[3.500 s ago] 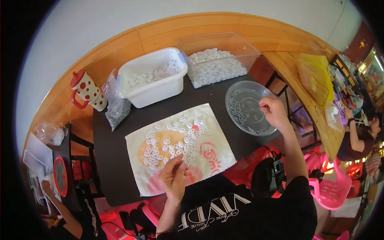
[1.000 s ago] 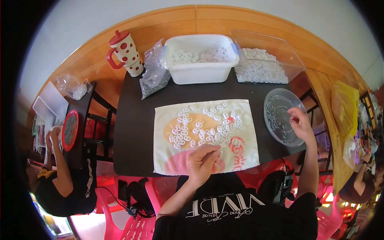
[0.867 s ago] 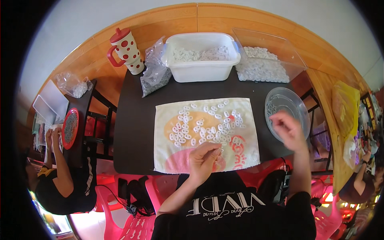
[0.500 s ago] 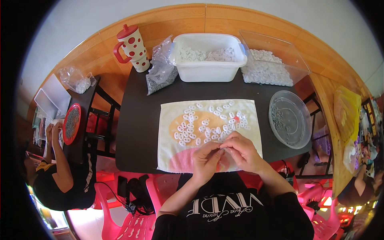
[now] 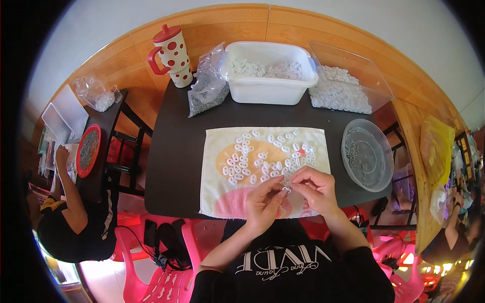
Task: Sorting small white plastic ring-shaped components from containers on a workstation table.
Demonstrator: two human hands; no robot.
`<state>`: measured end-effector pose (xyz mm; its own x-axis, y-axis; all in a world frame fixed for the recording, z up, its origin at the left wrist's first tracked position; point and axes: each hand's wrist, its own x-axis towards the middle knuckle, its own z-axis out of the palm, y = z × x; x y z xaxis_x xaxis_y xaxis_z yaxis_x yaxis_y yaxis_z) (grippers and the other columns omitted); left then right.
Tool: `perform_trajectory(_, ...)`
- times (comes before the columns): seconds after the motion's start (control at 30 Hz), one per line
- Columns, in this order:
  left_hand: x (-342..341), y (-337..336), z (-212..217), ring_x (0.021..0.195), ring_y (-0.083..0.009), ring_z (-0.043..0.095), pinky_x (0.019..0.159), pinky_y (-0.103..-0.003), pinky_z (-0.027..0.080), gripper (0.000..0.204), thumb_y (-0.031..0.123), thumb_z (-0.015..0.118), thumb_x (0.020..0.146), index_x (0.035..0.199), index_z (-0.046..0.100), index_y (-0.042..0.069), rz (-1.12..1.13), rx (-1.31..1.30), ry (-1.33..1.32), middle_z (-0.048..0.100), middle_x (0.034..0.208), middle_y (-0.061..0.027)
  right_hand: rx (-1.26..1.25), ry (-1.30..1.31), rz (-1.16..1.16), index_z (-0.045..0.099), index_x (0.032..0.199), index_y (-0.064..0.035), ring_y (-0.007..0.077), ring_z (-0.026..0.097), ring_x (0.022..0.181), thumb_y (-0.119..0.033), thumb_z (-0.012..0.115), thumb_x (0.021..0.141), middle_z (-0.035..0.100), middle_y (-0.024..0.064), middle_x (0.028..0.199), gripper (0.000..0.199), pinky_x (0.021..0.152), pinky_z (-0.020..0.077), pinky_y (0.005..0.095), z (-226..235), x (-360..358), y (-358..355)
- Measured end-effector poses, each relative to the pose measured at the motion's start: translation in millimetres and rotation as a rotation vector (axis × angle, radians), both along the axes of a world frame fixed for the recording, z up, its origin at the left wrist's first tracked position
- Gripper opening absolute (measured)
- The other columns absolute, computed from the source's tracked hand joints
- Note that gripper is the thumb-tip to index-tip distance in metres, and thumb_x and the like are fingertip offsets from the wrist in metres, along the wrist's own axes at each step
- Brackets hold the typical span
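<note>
My left hand (image 5: 262, 207) is closed above the near part of a cream towel (image 5: 212, 146), pinching a small white oval piece with two holes (image 5: 286, 189) between thumb and fingertips. Just to its right, my right hand (image 5: 319, 192) has thumb and forefinger drawn together close to that piece. Whatever sits in those right fingertips is too small to make out. Beyond both hands, several similar white two-hole pieces (image 5: 243, 165) lie scattered over the towel's orange and pink print.
Along the back of the dark table (image 5: 172, 151) stand a spotted tumbler (image 5: 177, 60), a bag of grey bits (image 5: 204, 96), a white tub (image 5: 268, 92) and a clear bin of white pieces (image 5: 341, 96). A round clear tub (image 5: 374, 169) is at right. Another person (image 5: 76, 212) sits left.
My hands have drawn slightly apart, and the white piece in my left fingertips now shows. The right hand has shifted a little right. The whole view has shifted slightly.
</note>
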<state>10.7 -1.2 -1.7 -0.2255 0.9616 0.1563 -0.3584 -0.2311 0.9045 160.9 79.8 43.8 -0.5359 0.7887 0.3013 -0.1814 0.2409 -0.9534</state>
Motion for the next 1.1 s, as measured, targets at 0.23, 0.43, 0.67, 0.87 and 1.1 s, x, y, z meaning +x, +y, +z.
perform_trajectory(0.23,-0.3,-0.3,3.0,0.089,-0.0103,0.064,0.08,-0.024,0.054,0.04,-0.012,0.06,0.092,0.13,0.06,-0.001,0.016,-0.017,0.031,0.066,0.101,-0.0049,0.103,-0.094,-0.071,0.068,0.094,0.0053,0.0147,0.066,0.085,0.015,0.064,0.084,0.069,0.0122,0.093,0.014,0.075,0.0514,0.0248,-1.2,-0.3,-3.4)
perform_trajectory(0.43,0.0,-0.5,3.0,0.089,-0.0104,0.064,0.08,-0.024,0.054,0.04,-0.012,0.06,0.092,0.13,0.06,0.0,0.014,-0.022,0.005,0.065,0.101,-0.0046,0.19,-0.154,-0.108,0.069,0.096,0.0014,0.0139,0.068,0.079,0.011,0.063,0.086,0.071,0.0086,0.089,0.015,0.072,0.0525,0.0248,2.3,-1.0,-3.5)
perform_trajectory(0.67,0.1,-1.0,3.5,0.088,-0.01,0.064,0.079,-0.024,0.053,0.04,-0.012,0.061,0.092,0.13,0.06,0.0,0.028,-0.008,0.014,0.066,0.099,-0.0044,0.277,-0.206,-0.074,0.069,0.097,0.0005,0.0176,0.069,0.076,0.009,0.065,0.085,0.071,0.0107,0.086,0.015,0.07,0.0528,0.0261,5.9,1.5,0.4)
perform_trajectory(0.87,0.3,-0.5,2.3,0.089,-0.0093,0.064,0.078,-0.023,0.053,0.04,-0.012,0.062,0.091,0.129,0.061,0.0,0.043,0.011,0.045,0.066,0.099,-0.0043,0.326,-0.222,-0.059,0.069,0.097,0.0005,0.0204,0.068,0.074,0.008,0.064,0.087,0.07,0.0114,0.085,0.014,0.067,0.0526,0.0282,11.0,2.2,1.3)
perform_trajectory(1.1,1.9,-1.6,4.3,0.082,-0.0077,0.063,0.07,-0.021,0.052,0.04,-0.013,0.061,0.091,0.129,0.06,-0.001,0.066,-0.006,0.103,0.067,0.095,-0.0049,0.675,-0.315,-0.093,0.069,0.099,-0.0019,0.0277,0.064,0.072,0.011,0.065,0.077,0.068,0.0113,0.083,0.026,0.066,0.0496,0.0357,14.0,1.7,3.1)
